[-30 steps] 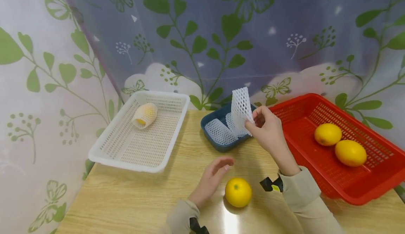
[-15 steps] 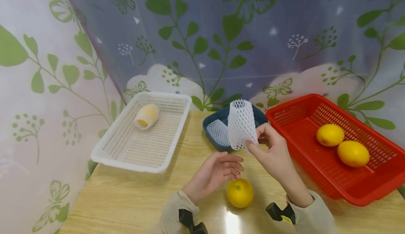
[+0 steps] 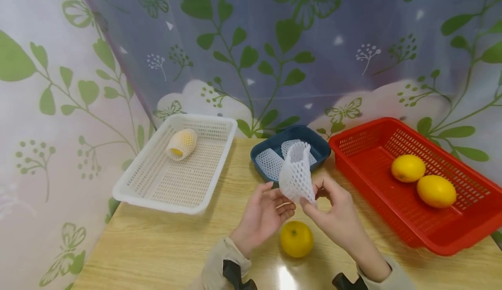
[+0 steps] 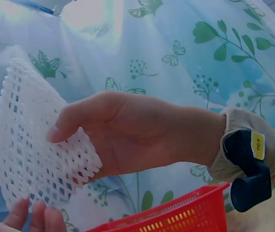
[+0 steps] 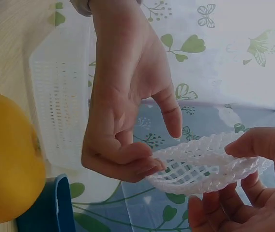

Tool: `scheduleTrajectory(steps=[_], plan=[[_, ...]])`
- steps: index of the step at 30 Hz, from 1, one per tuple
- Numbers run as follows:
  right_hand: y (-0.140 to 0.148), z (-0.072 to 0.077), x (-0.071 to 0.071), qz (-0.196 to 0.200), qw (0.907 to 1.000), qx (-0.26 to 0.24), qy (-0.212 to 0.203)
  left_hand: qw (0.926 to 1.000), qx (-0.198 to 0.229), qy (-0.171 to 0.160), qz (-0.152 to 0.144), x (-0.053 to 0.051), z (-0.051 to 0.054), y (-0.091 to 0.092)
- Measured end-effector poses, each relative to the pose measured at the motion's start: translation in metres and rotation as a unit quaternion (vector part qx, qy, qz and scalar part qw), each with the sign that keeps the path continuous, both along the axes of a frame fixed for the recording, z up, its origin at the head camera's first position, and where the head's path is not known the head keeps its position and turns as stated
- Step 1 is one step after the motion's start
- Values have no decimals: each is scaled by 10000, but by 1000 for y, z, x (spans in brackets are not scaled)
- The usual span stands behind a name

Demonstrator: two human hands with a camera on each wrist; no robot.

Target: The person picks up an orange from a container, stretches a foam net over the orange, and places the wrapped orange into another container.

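- The right hand (image 3: 335, 209) pinches the white foam-net sleeve (image 3: 294, 176) near its lower end, thumb against fingers.
- The left hand (image 3: 260, 216) is half open, fingers loosely bent and thumb apart; its fingertips meet the sleeve's edge without gripping it.
- The sleeve is held up in front of the dark blue plastic tray (image 3: 323, 152), its mouth partly spread.
- The round yellow fruit (image 3: 296, 239) sits bare on the light wooden table (image 3: 157, 246), just below both hands.
- The step in hand appears to be opening the sleeve for this fruit; one netted yellow fruit (image 3: 182, 144) already lies in the white plastic basket (image 3: 184, 189).
- The next move likely calls for both hands widening the mouth.
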State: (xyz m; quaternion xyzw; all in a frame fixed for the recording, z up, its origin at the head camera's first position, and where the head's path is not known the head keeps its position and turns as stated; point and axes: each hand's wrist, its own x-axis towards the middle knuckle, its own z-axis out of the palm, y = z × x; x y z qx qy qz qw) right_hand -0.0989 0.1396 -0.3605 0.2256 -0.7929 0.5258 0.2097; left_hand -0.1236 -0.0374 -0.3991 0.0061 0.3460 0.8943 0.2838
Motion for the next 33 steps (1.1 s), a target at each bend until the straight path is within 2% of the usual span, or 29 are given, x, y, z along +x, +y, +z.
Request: scheduleTrajectory(steps=[3,7,9,11,12,13,15,17,19,21,22,24,26,31,33], plan=[[1,-5,3,-82,9998,199,10,9997,127,-68,195,-1,-2,0],[0,-11,7,70,9996,282,-24,9991,344,-77,220,1,-2,1],[1,-14,8,357,9990,187,-201,9986,485,-47,220,3,0,2],[3,-17,9,845,9947,-49,-590,9981,603,34,154,4,1,3],[5,-18,8,1172,9894,-240,-825,9978,645,54,120,5,2,3],[8,-20,7,1567,9804,-517,-1079,9975,691,75,102,5,3,3],[14,-24,5,2331,9520,-1118,-1642,9970,766,78,67,6,5,4],[21,-28,3,3041,9075,-1866,-2218,9959,894,100,5,7,6,3],[26,-31,1,3401,8636,-2464,-2790,9943,1062,106,-79,8,7,1],[29,-32,-1,3507,8312,-2852,-3238,9931,1156,135,-170,10,8,0],[29,-33,-1,3517,8183,-2986,-3429,9928,1175,133,-217,11,7,-1],[29,-34,-1,3523,8032,-3029,-3728,9922,1201,110,-321,13,7,-3],[28,-36,-1,3733,7817,-3074,-3939,9915,1225,105,-435,14,6,-5],[24,-40,-1,4326,7054,-3578,-4326,9874,1339,295,-784,14,5,-8],[22,-40,-1,4360,6861,-3748,-4457,9876,1269,406,-832,14,4,-8]])
